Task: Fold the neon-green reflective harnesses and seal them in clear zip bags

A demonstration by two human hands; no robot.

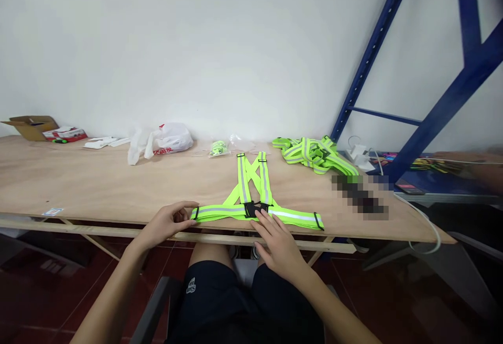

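Observation:
A neon-yellow reflective harness vest (243,176) with grey stripes lies flat on the wooden table, its straps crossing towards the wall. Its waist belt (220,211) runs along the table's front edge, with a black buckle (250,209) at the middle. At the belt's left end, my left hand (167,222) is closed, thumb and fingers gripping the strap by its black slider. My right hand (277,242) rests with fingers stretched out on the belt, fingertips touching the buckle's right part. Beyond it, the belt's right end has another black slider (316,220).
A heap of similar vests (310,153) lies at the back right, near the blue metal frame (369,51). Along the wall are a small bagged vest (218,148), a white plastic bag (173,138) and an open cardboard box (33,128). A white cable (422,218) hangs over the right edge.

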